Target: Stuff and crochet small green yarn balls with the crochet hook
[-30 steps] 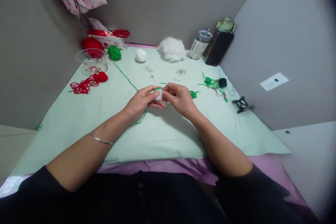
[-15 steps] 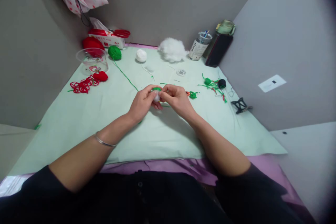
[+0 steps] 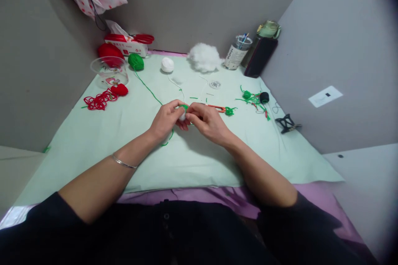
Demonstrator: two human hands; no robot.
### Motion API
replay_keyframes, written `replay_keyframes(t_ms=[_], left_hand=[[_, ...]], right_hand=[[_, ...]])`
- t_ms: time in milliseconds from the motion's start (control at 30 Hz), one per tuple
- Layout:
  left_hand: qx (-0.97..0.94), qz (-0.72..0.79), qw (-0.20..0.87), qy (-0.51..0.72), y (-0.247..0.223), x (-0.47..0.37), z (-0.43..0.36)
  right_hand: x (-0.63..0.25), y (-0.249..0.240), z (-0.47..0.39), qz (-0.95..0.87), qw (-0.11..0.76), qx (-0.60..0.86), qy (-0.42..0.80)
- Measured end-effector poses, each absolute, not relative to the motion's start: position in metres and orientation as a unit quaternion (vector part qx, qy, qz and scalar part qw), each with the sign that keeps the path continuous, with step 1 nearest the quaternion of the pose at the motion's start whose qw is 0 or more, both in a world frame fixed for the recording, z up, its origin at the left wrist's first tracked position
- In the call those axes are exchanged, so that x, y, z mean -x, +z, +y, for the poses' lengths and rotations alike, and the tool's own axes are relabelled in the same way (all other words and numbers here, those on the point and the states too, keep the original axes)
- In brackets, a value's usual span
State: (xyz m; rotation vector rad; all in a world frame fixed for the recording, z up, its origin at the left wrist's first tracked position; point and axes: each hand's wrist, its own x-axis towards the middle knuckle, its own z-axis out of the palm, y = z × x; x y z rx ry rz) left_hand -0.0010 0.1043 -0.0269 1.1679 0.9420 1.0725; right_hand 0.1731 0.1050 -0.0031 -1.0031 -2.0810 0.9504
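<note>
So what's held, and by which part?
Left hand holds a green-and-white piece by its left side; whether the right hand grips too is unclear.

We see soft, dull light and a faint shadow on the cloth below the right hand. The right corners go black. Little details look fuzzy.

Hands, two: left hand and right hand. Large yarn balls, three: green ball, white ball, red ball (the last partly behind a container). Clear containers, two: left container, pen container. One each: small green-and-white piece, stuffing heap, tissue box, pair of scissors, black spool, black clip, phone, bracelet.
</note>
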Motion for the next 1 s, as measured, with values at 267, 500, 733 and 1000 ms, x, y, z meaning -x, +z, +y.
replay_keyframes(t_ms=[267, 500, 733, 1000], left_hand=[[-0.461, 0.403, 0.645, 0.458, -0.027, -0.006, 0.104], [-0.493, 0.337, 0.662, 0.452, -0.029, -0.006, 0.099], [-0.488, 0.391, 0.632, 0.458, -0.031, -0.002, 0.104], [-0.480, 0.428, 0.595, 0.481, -0.031, -0.004, 0.107]], right_hand=[[-0.171, -0.010, 0.112, -0.793, 0.316, 0.477, 0.209], [-0.177, -0.012, 0.118, -0.714, 0.384, 0.478, 0.337], [-0.177, -0.004, 0.112, -0.770, 0.318, 0.431, 0.346], [-0.164, -0.006, 0.099, -0.799, 0.304, 0.419, 0.307]])
